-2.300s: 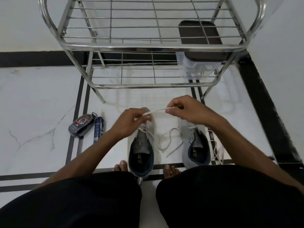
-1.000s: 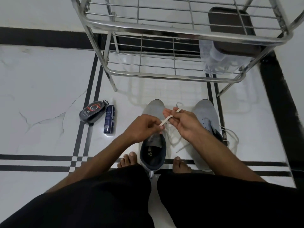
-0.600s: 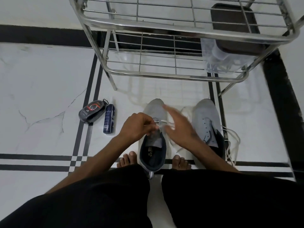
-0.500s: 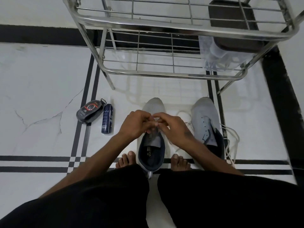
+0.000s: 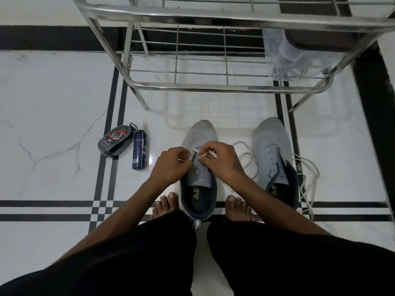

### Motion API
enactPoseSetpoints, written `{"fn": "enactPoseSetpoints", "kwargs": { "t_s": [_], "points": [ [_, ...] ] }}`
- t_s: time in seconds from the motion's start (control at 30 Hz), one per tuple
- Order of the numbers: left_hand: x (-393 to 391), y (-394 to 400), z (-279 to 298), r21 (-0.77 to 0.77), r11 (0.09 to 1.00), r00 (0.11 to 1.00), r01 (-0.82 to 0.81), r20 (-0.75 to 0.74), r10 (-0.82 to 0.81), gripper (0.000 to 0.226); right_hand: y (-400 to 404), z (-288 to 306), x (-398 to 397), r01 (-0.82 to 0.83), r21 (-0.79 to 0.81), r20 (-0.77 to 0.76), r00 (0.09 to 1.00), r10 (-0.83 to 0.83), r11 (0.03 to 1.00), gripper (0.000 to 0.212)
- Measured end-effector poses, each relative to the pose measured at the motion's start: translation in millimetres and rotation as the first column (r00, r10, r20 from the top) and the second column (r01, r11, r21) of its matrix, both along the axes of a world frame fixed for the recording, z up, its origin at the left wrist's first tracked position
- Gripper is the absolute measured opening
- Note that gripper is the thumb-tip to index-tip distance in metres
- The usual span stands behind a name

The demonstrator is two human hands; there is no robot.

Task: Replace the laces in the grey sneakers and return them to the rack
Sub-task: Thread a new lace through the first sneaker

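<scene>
Two grey sneakers stand on the white floor, toes toward the rack. The left sneaker sits between my bare feet. Over its eyelets, my left hand and my right hand each pinch the white lace, fingertips almost meeting. The right sneaker stands apart with bare eyelets; a loose white lace trails around it on the floor. The steel shoe rack stands just beyond the shoes.
A black shoe-polish case and a dark blue spray can lie on the floor to the left. A clear plastic bag and a dark box sit at the rack's right end. A black border runs along the right.
My right hand has come down from holding the lace stretched out and now meets the left hand at the left sneaker's eyelets. The view has tilted down and nearer.
</scene>
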State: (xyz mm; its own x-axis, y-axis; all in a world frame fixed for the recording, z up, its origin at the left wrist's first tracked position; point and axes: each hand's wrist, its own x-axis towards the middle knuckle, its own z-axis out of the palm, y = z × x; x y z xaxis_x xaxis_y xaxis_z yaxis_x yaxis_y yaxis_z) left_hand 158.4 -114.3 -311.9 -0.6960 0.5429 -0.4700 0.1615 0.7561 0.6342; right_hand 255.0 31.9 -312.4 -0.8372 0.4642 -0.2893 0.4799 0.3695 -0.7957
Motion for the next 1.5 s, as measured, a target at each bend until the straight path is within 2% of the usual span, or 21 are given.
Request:
{"fn": "enactPoseSetpoints", "kwargs": {
  "t_s": [0.1,0.23,0.33,0.53,0.93,1.0,1.07,1.23,1.3,1.37,1.43,1.5],
  "points": [
    [-1.4,-3.9,-1.8,0.048,0.999,1.0,0.007,0.028,-0.009,0.036,-4.3,-6.5,-5.3,0.025,-0.021,0.0,1.0,-0.025,0.999,0.015],
    [-3.0,-7.7,-6.3,0.105,0.993,0.997,-0.044,0.069,0.036,0.036,-7.8,-17.7,-5.7,0.082,0.035,-0.051,0.996,-0.08,0.996,0.003],
    [-1.0,-7.2,-9.9,0.133,0.988,0.992,-0.077,0.105,0.063,0.033,-9.7,-24.3,-3.2,0.118,0.068,-0.031,0.993,-0.116,0.991,0.009],
    [0.8,-7.8,-14.7,0.165,0.974,0.978,-0.156,0.164,0.129,0.031,-12.1,-24.9,-2.9,0.118,-0.011,-0.026,0.993,-0.118,0.993,0.011],
    [2.3,-4.3,-15.7,0.187,0.979,0.993,-0.082,0.095,0.065,0.033,-16.0,-25.8,-5.4,0.131,0.017,0.022,0.991,-0.131,0.991,0.022],
    [1.8,-6.3,-19.6,0.214,0.964,0.973,-0.155,0.204,0.111,0.023,-17.4,-28.1,-6.2,0.135,0.019,0.038,0.99,-0.135,0.991,0.022],
    [0.9,-9.4,-25.8,0.241,0.936,0.923,-0.255,0.35,0.161,0.024,-18.4,-29.6,-5.4,0.105,0.037,0.049,0.993,-0.107,0.994,0.021],
    [1.7,-4.9,-38.4,0.243,0.932,0.945,-0.27,0.253,0.208,0.008,-19.2,-32.4,-3.6,0.091,0.02,0.047,0.995,-0.092,0.996,0.016],
    [2.0,0.8,-36.0,0.22,0.932,0.947,-0.29,0.204,0.246,0.01,-18.8,-28.7,-3.3,0.042,0.021,0.044,0.998,-0.043,0.999,0.012],
    [2.9,3.8,-33.7,0.214,0.934,0.953,-0.285,0.163,0.254,0.012,-20.3,-22.1,0.8,-0.047,0.203,0.026,0.999,0.043,0.978,0.024],
    [4.5,5.0,-30.3,0.213,0.929,0.948,-0.303,0.169,0.27,0.014,-21.7,-8.5,9.9,-0.048,0.505,-0.007,0.998,0.059,0.862,0.034],
    [3.8,4.2,-28.3,0.235,0.909,0.926,-0.344,0.243,0.288,0.017,-20.3,2.5,22.5,-0.036,0.618,-0.008,0.999,0.052,0.785,0.028]
  ]
}}
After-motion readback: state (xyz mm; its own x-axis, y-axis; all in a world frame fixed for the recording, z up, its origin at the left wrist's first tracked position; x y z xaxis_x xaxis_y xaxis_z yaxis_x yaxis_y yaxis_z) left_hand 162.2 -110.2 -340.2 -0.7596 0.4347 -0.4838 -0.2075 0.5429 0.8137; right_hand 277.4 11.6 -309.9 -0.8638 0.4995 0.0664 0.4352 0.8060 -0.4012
